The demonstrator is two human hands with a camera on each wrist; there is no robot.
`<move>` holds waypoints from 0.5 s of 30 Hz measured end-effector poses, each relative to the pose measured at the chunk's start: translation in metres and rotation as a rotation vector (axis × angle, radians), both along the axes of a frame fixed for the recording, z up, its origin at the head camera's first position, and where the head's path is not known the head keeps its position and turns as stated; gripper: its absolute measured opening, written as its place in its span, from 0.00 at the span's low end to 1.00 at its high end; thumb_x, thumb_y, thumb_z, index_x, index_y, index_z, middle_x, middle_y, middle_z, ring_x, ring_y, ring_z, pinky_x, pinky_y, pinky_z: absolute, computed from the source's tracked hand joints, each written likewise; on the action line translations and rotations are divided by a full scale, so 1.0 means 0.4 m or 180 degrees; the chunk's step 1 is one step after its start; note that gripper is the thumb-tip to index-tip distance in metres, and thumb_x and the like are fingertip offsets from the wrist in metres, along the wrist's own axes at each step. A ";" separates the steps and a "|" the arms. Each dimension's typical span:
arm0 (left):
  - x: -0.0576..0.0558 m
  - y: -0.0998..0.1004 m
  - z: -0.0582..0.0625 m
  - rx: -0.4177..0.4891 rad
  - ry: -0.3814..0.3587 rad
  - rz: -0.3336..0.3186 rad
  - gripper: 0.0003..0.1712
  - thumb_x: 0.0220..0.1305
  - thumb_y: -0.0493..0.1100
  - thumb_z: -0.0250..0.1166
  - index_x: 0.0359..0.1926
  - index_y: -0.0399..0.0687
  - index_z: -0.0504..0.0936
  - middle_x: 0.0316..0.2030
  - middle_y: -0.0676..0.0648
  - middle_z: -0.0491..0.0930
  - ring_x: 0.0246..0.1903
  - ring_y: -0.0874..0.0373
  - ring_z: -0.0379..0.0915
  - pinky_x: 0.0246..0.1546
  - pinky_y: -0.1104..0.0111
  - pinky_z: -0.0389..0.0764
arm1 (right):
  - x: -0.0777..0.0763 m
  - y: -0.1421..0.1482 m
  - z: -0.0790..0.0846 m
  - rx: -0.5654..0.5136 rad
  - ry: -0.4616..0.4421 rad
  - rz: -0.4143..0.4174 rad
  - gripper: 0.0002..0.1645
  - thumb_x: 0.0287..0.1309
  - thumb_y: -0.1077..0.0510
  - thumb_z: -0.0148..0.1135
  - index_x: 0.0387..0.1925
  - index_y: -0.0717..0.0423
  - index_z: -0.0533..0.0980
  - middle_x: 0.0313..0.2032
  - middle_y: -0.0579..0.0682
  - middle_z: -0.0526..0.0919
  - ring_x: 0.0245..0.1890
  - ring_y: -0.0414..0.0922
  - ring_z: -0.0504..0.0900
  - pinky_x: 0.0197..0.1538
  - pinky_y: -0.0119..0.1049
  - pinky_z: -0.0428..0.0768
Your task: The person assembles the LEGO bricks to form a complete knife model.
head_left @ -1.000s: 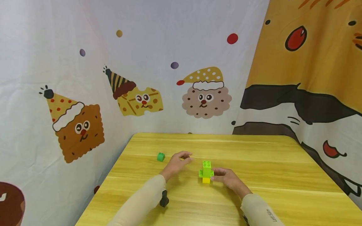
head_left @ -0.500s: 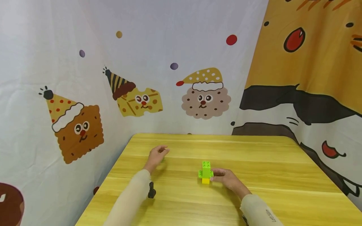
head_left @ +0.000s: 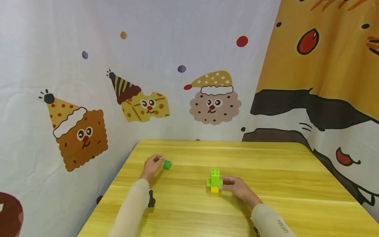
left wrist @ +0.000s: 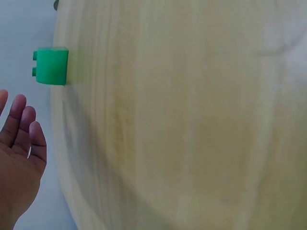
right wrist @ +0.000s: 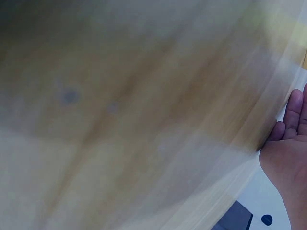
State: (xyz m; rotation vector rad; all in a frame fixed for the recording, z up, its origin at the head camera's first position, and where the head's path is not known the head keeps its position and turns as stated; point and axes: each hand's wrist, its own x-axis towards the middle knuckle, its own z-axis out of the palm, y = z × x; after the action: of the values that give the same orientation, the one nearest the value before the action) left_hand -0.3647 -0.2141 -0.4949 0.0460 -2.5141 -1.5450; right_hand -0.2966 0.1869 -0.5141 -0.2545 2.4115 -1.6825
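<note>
A dark green toy building block (head_left: 167, 165) with studs on top sits on the table at the left. Just to its left is my left hand (head_left: 152, 166), fingers loosely bent with nothing in them. The left wrist view shows that block (left wrist: 52, 67) beyond the relaxed fingertips, a gap between them. A small stack of toy building blocks (head_left: 215, 178) stands upright near the middle: light green pieces above a yellow block (head_left: 214, 189). My right hand (head_left: 238, 188) pinches the right-hand end of its light green crosspiece. In the right wrist view the right hand (right wrist: 295, 139) shows only partly, without the stack.
The wooden table (head_left: 266, 164) has a far edge close to a white cloth backdrop (head_left: 165, 49) printed with cartoon food figures. A dark device (head_left: 151, 199) is worn at the left wrist.
My left hand has moved left across the table, passing in front of the dark green block, which shows again now. The right hand has stayed at the stack.
</note>
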 end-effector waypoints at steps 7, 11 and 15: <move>0.004 -0.012 -0.009 -0.0036 -0.0065 -0.0027 0.25 0.73 0.48 0.61 0.63 0.38 0.75 0.52 0.38 0.76 0.50 0.45 0.72 0.50 0.52 0.75 | -0.002 -0.002 0.002 0.0004 0.0022 0.0024 0.30 0.56 0.53 0.73 0.58 0.62 0.78 0.51 0.53 0.83 0.51 0.49 0.79 0.57 0.51 0.74; 0.002 -0.013 -0.015 -0.0043 -0.0176 -0.0084 0.27 0.73 0.49 0.60 0.65 0.36 0.73 0.54 0.37 0.75 0.52 0.44 0.71 0.51 0.51 0.73 | -0.001 -0.002 0.002 0.0001 0.0019 0.0029 0.30 0.56 0.53 0.73 0.58 0.62 0.78 0.51 0.53 0.83 0.51 0.49 0.79 0.56 0.50 0.74; 0.001 -0.007 -0.018 -0.0040 -0.0251 -0.0102 0.28 0.73 0.49 0.60 0.66 0.38 0.72 0.54 0.37 0.75 0.51 0.44 0.72 0.52 0.51 0.73 | 0.000 -0.002 0.002 0.0014 0.0001 0.0005 0.30 0.56 0.53 0.73 0.58 0.62 0.77 0.51 0.53 0.82 0.51 0.49 0.79 0.57 0.50 0.74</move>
State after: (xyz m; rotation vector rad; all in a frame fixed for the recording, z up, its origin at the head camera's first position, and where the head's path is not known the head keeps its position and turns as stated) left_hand -0.3643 -0.2169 -0.5022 0.0664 -2.5971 -1.5688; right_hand -0.2965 0.1861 -0.5133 -0.2558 2.4143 -1.6766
